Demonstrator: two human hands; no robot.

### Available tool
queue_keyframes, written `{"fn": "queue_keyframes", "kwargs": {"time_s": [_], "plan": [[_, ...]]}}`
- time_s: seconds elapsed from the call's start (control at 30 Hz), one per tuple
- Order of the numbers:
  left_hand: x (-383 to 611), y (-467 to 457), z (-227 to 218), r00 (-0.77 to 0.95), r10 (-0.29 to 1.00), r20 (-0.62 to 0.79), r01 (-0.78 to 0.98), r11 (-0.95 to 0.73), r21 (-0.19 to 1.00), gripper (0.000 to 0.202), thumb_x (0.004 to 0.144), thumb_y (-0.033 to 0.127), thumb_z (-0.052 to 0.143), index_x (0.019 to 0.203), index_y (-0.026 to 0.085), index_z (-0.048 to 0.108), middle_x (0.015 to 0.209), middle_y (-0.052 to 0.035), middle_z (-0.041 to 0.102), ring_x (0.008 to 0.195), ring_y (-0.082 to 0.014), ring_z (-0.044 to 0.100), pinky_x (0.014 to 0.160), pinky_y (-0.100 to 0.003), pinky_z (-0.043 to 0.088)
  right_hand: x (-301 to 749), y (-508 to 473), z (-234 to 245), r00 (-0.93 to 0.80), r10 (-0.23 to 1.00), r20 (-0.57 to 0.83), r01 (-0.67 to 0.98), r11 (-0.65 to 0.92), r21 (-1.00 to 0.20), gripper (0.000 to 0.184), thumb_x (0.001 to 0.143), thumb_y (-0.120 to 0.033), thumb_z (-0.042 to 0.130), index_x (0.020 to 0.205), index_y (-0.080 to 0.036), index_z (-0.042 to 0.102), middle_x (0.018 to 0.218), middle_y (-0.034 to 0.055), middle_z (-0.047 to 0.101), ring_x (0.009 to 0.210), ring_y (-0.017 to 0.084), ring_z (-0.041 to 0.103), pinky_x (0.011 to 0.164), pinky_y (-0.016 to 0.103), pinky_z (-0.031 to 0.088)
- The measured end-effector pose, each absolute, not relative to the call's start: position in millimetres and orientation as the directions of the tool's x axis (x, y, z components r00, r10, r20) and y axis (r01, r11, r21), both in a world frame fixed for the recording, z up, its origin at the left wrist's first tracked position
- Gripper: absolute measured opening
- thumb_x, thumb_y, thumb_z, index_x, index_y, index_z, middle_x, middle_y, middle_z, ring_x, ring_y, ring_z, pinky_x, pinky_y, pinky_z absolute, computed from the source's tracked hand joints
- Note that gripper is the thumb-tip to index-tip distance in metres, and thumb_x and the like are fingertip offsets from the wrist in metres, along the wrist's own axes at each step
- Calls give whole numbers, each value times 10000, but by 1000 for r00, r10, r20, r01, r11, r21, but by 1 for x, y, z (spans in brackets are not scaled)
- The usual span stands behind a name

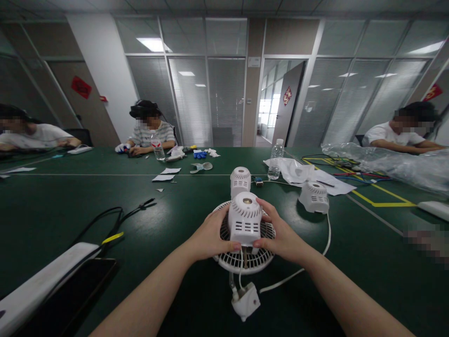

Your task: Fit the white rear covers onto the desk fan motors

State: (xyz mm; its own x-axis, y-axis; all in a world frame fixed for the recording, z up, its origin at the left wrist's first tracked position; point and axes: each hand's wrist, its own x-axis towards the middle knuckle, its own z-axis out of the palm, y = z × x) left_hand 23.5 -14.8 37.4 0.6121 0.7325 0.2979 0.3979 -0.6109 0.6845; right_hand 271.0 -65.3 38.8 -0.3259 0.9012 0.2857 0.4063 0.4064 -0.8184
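Both my hands are wrapped round a white vented fan motor housing (245,220), my left hand (212,236) on its left side and my right hand (277,231) on its right. Thumbs press at its near lower edge. Beneath it lies a round white fan grille (242,264) on the table. A thin white cord runs from the housing down to a small white plastic part (246,302) in front of the grille. Just behind stands a second white housing (240,180). Another vented housing (315,197) with a cord sits off to the right.
On the green table (168,252), a white power strip (49,285) and a dark phone (73,299) lie at left. Farther back are a water bottle (276,159), a fan blade (201,167), papers (167,174) and clear plastic sheeting (396,164). Several people sit around the table.
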Motion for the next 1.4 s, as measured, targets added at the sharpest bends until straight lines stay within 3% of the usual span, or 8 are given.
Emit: {"fn": "queue_keyframes", "kwargs": {"time_s": [0.27, 0.5, 1.03, 1.2, 1.4], "plan": [[24, -14, 34, 603, 721, 342, 358, -627, 692, 1012, 613, 493, 798, 1462, 234, 312, 1458, -132, 453, 1317, -383, 437, 1103, -584, 311, 273, -62, 34, -312, 907, 283, 418, 399, -816, 1024, 680, -274, 836, 1465, -431, 198, 1506, 44, 391, 1305, 314, 496, 1092, 561, 371], [24, -13, 34, 610, 736, 293, 391, -602, 697, 1033, 605, 487, 787, 1482, 249, 294, 1474, -142, 431, 1344, -435, 383, 1096, -648, 271, 272, -66, 44, -311, 915, 256, 473, 383, -794, 1006, 676, -327, 838, 1449, -450, 206, 1529, 28, 356, 1296, 327, 505, 1078, 575, 390], [19, -16, 44, 675, 704, 222, 408, -606, 683, 1042, 639, 547, 784, 1492, 260, 258, 1517, -124, 372, 1371, -392, 356, 1124, -597, 272, 268, -74, 57, -344, 906, 246, 423, 384, -821, 979, 669, -343, 842, 1438, -364, 236, 1484, 99, 378, 1312, 347, 472, 1066, 600, 388], [18, -14, 39, 672, 702, 235, 399, -611, 684, 1046, 637, 557, 783, 1489, 248, 260, 1497, -126, 398, 1355, -382, 381, 1122, -573, 291, 267, -72, 51, -321, 903, 286, 435, 408, -803, 967, 659, -336, 844, 1420, -363, 250, 1460, 90, 408, 1291, 337, 491, 1074, 588, 380], [17, -13, 32, 655, 723, 219, 441, -601, 667, 1092, 650, 582, 770, 1508, 226, 197, 1527, -150, 337, 1402, -382, 300, 1148, -582, 234, 268, -70, 41, -329, 872, 361, 467, 483, -741, 965, 687, -424, 811, 1451, -362, 225, 1502, 103, 345, 1255, 351, 510, 1055, 595, 395]]}}
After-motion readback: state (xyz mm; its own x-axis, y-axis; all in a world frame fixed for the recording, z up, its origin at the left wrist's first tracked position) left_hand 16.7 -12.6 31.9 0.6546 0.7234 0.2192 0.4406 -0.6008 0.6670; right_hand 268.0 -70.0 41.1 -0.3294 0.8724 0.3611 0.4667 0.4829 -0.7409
